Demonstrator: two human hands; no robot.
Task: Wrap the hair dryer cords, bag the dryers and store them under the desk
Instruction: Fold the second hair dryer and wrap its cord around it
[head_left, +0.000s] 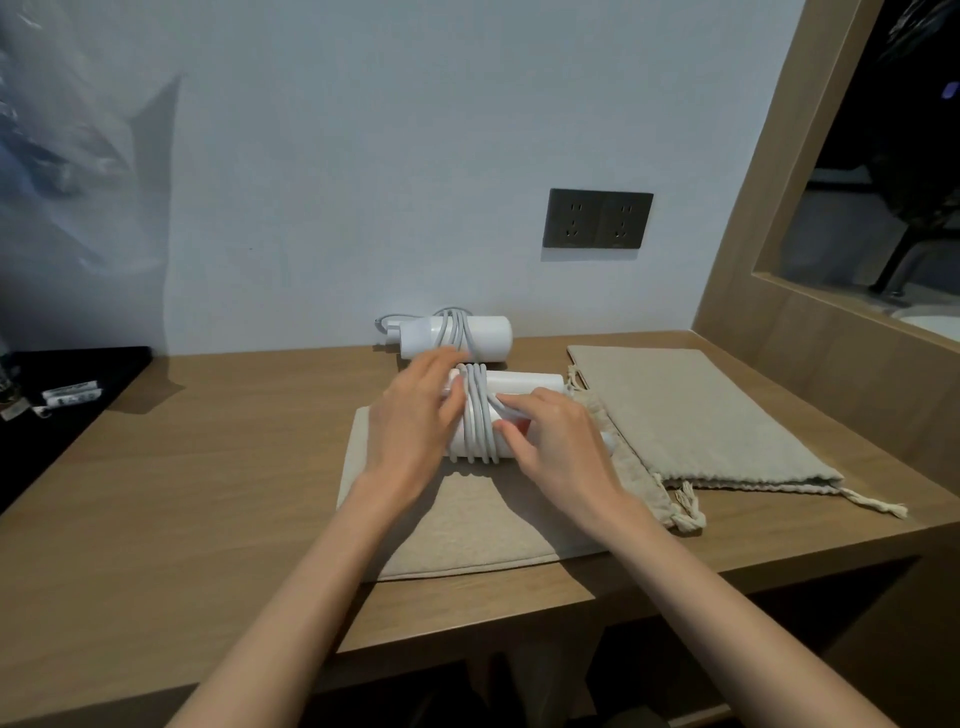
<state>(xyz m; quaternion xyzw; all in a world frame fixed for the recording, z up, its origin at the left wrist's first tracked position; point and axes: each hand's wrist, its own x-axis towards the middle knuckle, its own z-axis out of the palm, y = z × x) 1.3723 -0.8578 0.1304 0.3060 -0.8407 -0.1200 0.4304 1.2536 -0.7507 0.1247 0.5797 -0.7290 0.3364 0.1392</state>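
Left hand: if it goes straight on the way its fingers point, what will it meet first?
Most likely the far hair dryer, wrapped and lying by the wall, just beyond the left hand. Depth is unclear; they may already touch.

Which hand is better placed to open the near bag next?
Probably right: the right hand, pinching the cord, lies nearest the bag's gathered mouth; the left hand steadies the dryer's other end.

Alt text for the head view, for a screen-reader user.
A left hand presses on a white hair dryer lying on a beige drawstring bag on a wooden desk, while the right hand pinches its wound grey cord. A second wrapped dryer and second bag lie nearby.
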